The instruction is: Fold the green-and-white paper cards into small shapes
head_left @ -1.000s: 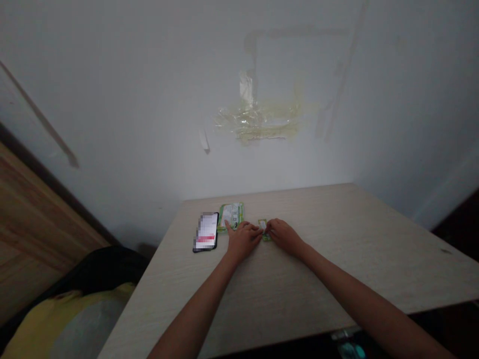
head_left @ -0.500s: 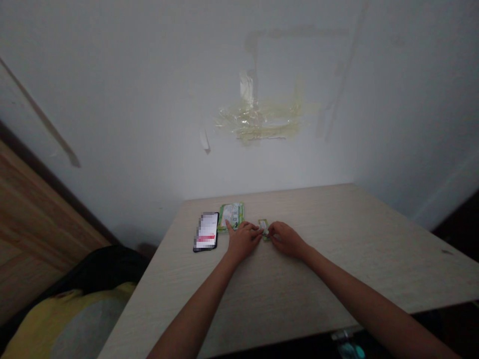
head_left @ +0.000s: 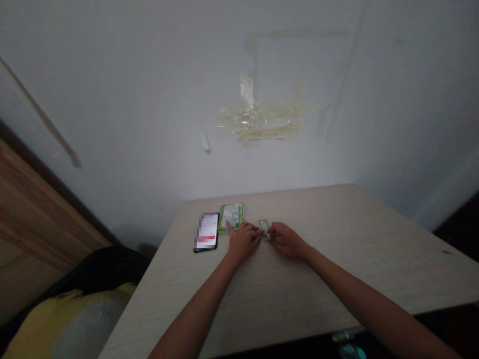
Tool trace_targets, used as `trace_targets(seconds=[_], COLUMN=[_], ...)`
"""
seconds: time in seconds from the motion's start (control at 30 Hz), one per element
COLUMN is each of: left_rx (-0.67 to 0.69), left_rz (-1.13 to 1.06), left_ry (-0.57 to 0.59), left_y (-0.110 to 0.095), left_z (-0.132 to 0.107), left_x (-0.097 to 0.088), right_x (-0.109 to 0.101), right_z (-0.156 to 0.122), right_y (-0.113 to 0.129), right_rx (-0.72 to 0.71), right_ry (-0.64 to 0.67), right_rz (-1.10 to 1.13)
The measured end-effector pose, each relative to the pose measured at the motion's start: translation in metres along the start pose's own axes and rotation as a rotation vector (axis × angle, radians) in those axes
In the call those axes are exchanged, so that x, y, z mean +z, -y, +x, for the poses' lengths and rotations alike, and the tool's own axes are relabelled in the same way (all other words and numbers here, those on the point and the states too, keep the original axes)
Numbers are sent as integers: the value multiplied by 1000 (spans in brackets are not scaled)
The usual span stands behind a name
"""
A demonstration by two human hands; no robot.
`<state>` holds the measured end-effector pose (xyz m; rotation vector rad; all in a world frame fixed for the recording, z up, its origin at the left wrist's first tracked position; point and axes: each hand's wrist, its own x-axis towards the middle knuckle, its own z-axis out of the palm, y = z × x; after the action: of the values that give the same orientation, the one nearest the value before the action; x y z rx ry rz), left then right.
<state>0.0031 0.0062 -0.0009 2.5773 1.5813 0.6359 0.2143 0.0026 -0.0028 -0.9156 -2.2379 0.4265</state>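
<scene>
A small green-bordered piece with a pale middle (head_left: 263, 225), perhaps a label or small packet, lies on the table between my hands. My left hand (head_left: 244, 240) rests with its fingers stretched out, their tips at the piece's left edge and the thumb apart. At the opposite edge, my right hand (head_left: 286, 240) has its fingers curled into a pinch. Whether anything is between those fingertips is too small to make out. Just beyond my left thumb lies a green and white plastic packet (head_left: 232, 215), printed on top.
A phone (head_left: 206, 233) with its screen lit lies left of the packet. The pale wood-grain table (head_left: 322, 204) meets a wall (head_left: 149, 99) bearing old tape (head_left: 262, 122). Yellow and grey cloth (head_left: 75, 324) is at the lower left, below the table's edge.
My right fingertips have shifted very slightly at the small piece's edge. My left hand, the packet and the phone stay where they were.
</scene>
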Motion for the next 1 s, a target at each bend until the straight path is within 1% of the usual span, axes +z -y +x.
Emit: trace_targets(seconds=[0.33, 0.47, 0.57, 0.67, 0.77, 0.83, 0.93, 1.0], left_rx=[-20, -9, 2, 3, 17, 17, -5, -9], left_rz=[-6, -5, 7, 2, -19, -31, -36, -43], left_ry=[26, 0, -9, -10, -1, 18, 42, 50], left_y=[-3, -3, -2, -1, 1, 2, 3, 3], left_z=[-1, -2, -2, -2, -2, -2, -2, -1], left_x=[-4, -3, -1, 1, 2, 2, 1, 1], right_x=[-2, -2, -1, 2, 6, 8, 11, 11], right_z=[1, 1, 0, -1, 0, 1, 4, 5], right_y=[3, 3, 2, -2, -11, -18, -28, -31], right_rx=[-41, -53, -35, 19, 108, 182, 303, 329], right_ry=[19, 20, 28, 16, -19, -81, -165, -182], right_rz=[20, 14, 40, 104, 251, 328, 329, 301])
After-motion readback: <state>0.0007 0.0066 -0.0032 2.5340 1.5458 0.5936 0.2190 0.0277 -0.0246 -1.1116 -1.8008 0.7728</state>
